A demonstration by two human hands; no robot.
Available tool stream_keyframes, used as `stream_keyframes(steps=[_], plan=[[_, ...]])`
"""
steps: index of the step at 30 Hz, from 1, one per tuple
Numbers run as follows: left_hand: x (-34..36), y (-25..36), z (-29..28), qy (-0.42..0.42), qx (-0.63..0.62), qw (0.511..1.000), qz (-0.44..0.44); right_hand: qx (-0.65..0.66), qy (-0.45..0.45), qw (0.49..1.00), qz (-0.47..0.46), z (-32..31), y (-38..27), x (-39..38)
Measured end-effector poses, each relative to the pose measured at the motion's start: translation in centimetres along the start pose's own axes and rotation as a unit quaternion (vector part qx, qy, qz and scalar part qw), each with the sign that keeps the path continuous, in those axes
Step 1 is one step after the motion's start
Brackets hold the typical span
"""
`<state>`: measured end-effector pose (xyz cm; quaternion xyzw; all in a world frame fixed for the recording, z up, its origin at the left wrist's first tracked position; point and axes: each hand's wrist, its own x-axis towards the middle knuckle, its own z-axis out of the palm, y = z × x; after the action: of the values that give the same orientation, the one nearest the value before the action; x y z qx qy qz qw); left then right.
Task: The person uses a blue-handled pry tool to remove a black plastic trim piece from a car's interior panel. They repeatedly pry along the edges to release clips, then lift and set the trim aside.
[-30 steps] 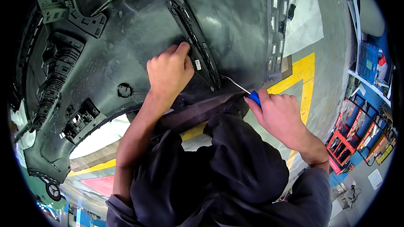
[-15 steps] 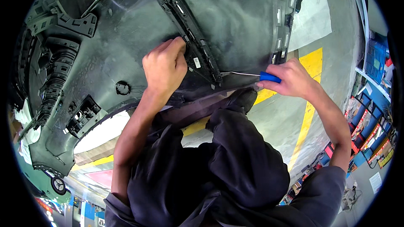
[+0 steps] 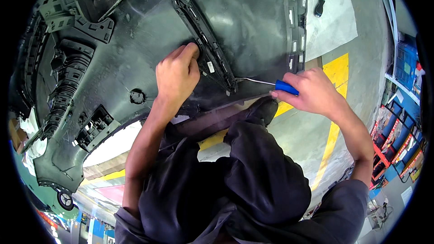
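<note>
A long black plastic trim strip [image 3: 210,40] with slots and a small white label lies on the inner face of a large black car bumper [image 3: 253,22]. My left hand [image 3: 177,73] is closed at the strip's left edge, with its fingertips bent down and partly hidden. In my right hand [image 3: 314,91], gripped from above, is a blue-handled pick [image 3: 286,87]. Its thin, bent metal shaft points left, and the tip meets the lower end of the strip. Whether the tip sits under the strip's edge or beside it, I cannot tell.
A black-handled screwdriver [image 3: 320,7] lies on a white sheet [image 3: 334,27] at the right. Ribbed black ducting [image 3: 65,79] and a slotted bracket [image 3: 95,124] are on the bumper's left. My shoe [image 3: 263,110] stands close to its near edge. Shelves with blue crates [image 3: 405,65] line the far right.
The view has shifted slightly, bringing the screwdriver fully into sight. My right hand's pick handle sits slightly lower and more tilted, its tip still at the strip's end. My left hand stays in place.
</note>
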<state>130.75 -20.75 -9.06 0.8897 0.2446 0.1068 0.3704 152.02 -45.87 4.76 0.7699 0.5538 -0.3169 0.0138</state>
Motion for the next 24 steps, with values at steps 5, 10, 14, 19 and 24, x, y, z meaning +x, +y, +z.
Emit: stream_keyframes(steps=[5,10,14,19,24], plan=[[-0.4,2.1,-1.7,0.087,0.084,0.975,0.185,0.016,-0.011,1.0,0.025,-0.3,-0.4,-0.2],[0.6,4.3,0.2,-0.047,0.079,0.89,0.447,0.018,-0.01,1.0,-0.014,0.0,0.7,0.1],[0.7,3.6,0.9,-0.127,0.115,0.869,0.464,0.033,-0.013,0.999,-0.029,-0.1,1.1,0.5],[1.8,4.7,0.5,-0.118,0.125,0.855,0.489,0.039,-0.01,0.999,-0.027,0.1,1.3,0.3],[3.0,5.3,1.4,-0.112,0.127,0.849,0.501,0.025,-0.03,0.999,0.034,-1.1,-1.0,-0.2]])
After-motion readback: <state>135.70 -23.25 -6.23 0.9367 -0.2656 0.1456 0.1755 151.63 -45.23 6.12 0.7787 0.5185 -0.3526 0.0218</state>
